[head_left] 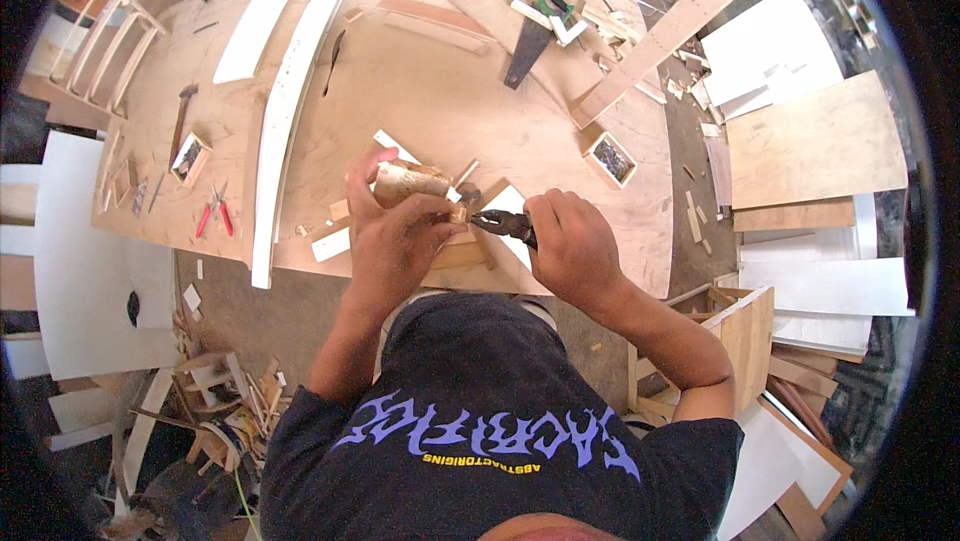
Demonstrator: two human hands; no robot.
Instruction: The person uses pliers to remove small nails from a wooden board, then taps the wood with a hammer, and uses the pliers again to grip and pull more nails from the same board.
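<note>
My left hand (398, 231) is closed round a rough, pale brown piece of wood (412, 179) near the table's front edge. Its thumb and fingertips pinch close to the wood's right end, partly hiding it. My right hand (570, 246) grips a pair of dark pliers (508, 226), whose jaws point left and meet a small wooden bit beside my left fingertips. Whether the jaws bite on something is too small to tell. Beneath both hands lie white-faced wood strips (508, 231) and a short wooden block (462, 253).
Small boxes of metal fasteners stand right (610, 161) and left (190, 161). Red-handled pliers (215, 216), a hammer (183, 113) and a long white board (285, 131) lie to the left. A handsaw (528, 53) and an upright plank (670, 41) are at the far right.
</note>
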